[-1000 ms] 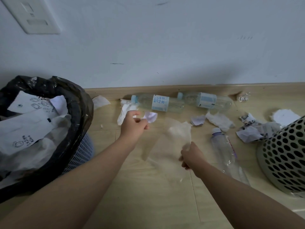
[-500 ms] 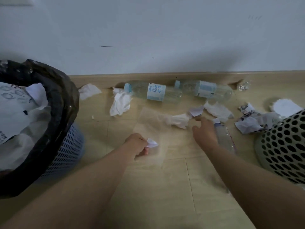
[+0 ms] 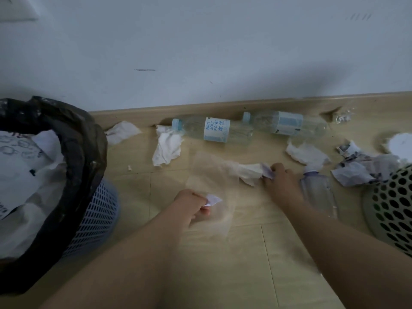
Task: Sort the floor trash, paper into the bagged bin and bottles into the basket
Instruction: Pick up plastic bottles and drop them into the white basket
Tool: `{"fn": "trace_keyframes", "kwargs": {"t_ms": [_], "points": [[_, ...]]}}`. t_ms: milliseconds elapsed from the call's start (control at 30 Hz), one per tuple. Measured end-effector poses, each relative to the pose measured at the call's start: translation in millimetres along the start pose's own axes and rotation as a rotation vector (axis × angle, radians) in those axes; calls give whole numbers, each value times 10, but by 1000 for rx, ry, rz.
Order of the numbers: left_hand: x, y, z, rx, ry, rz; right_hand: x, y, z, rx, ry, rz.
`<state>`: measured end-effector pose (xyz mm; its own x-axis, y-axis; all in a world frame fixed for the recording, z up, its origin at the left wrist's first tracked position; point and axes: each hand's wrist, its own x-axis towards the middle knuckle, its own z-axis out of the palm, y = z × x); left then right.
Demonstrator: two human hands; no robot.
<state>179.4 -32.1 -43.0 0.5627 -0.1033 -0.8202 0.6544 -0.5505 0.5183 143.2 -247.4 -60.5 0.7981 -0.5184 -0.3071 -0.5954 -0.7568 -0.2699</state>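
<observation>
The left hand is curling closed, pinching a small white paper scrap between thumb and fingers just above the floor. The right hand is reaching further out with its fingers bent down onto a purple-tinted scrap, gripping it where it is lying against a crumpled tissue. Both pieces are sitting between the bagged bin on the left and the basket on the right.

Half a second ago the right hand was stretching open toward that scrap with a finger extended; now the fingers are closing on it. The left hand is keeping hold of the same white scrap in much the same spot.

The right fingertips are hiding behind the knuckles, so how firm the grip is cannot be told. The right wrist is covering part of a purple-capped bottle. A clear plastic sheet is showing only faintly on the floor. The bin and basket are running off the picture's edges, and both forearms are blurring.
</observation>
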Motion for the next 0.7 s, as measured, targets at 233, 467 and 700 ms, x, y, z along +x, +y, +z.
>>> {"fn": "trace_keyframes", "kwargs": {"t_ms": [233, 467, 700], "points": [[52, -150, 48, -110, 117, 57, -46, -43, -153, 154, 412, 262], [42, -218, 43, -193, 148, 111, -73, -520, 4, 46, 108, -192], [39, -278, -18, -177, 150, 140, -343, -368, 280, 128, 45, -76]]}}
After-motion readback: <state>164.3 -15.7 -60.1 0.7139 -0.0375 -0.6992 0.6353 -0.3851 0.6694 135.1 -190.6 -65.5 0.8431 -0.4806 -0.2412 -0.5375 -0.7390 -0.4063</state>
